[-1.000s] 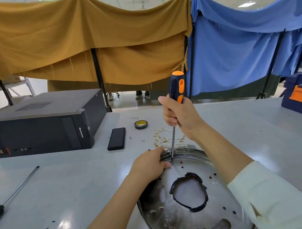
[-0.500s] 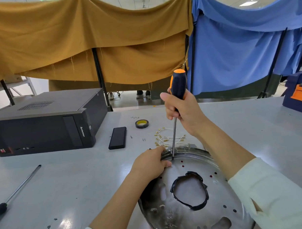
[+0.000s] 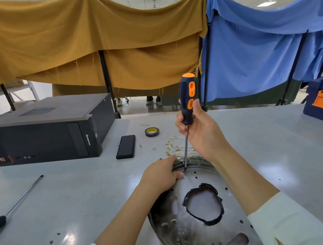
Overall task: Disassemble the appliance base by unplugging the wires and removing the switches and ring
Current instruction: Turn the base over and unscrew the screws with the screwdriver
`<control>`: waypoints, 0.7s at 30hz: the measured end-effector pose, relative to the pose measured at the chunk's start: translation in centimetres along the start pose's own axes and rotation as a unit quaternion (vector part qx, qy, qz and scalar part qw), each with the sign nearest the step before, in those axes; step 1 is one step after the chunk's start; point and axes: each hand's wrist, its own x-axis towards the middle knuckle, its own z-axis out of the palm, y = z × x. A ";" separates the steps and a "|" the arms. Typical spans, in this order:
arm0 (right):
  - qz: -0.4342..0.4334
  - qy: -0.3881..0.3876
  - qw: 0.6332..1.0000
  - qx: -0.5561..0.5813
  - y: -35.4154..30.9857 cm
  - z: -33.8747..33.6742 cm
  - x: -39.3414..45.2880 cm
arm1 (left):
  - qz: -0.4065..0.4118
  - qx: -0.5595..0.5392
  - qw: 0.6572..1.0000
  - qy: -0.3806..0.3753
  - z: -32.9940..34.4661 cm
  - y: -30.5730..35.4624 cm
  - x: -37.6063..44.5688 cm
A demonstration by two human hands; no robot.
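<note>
Your right hand [image 3: 200, 131] has slid lower on the screwdriver [image 3: 187, 100] (upright, tip on the appliance base [image 3: 234, 208]), fingers curled round it. Your left hand [image 3: 160, 175] grips the base's far-left rim.

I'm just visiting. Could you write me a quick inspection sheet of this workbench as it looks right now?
Surface: grey table, scattered small debris.
Job's things: round metal base; screwdriver upright, tip near its rim.
Clutter: tape roll, black slab, spare screwdriver, loose screws.
Hands: right hand grips the screwdriver; left hand holds the base's rim.
Cables: white wires with brass terminals, loose.
Surroundings: computer tower, draped cloths, toolbox.
</note>
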 end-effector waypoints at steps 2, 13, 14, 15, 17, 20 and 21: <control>-0.004 0.011 1.000 -0.012 0.0 0.0 -0.1 | 0.001 0.000 1.000 0.001 0.0 0.0 0.0; -0.004 0.040 0.999 -0.002 0.3 -0.2 -0.3 | -0.004 -0.004 1.000 0.002 0.0 -0.1 0.0; -0.008 0.050 0.999 -0.003 0.3 -0.3 -0.3 | -0.004 -0.004 1.000 0.003 0.1 -0.1 0.0; -0.011 0.055 0.998 -0.002 0.3 -0.4 -0.4 | -0.003 -0.004 1.000 0.004 0.1 -0.1 0.0; -0.013 0.049 0.999 0.001 0.4 -0.4 -0.4 | -0.003 -0.001 1.000 0.005 0.1 -0.1 0.0; -0.003 0.039 0.999 -0.002 0.5 -0.3 -0.5 | -0.004 -0.002 1.000 0.004 0.1 -0.2 0.0; 0.001 0.040 0.999 0.001 0.5 -0.2 -0.5 | -0.004 -0.003 1.000 0.003 0.1 -0.2 0.0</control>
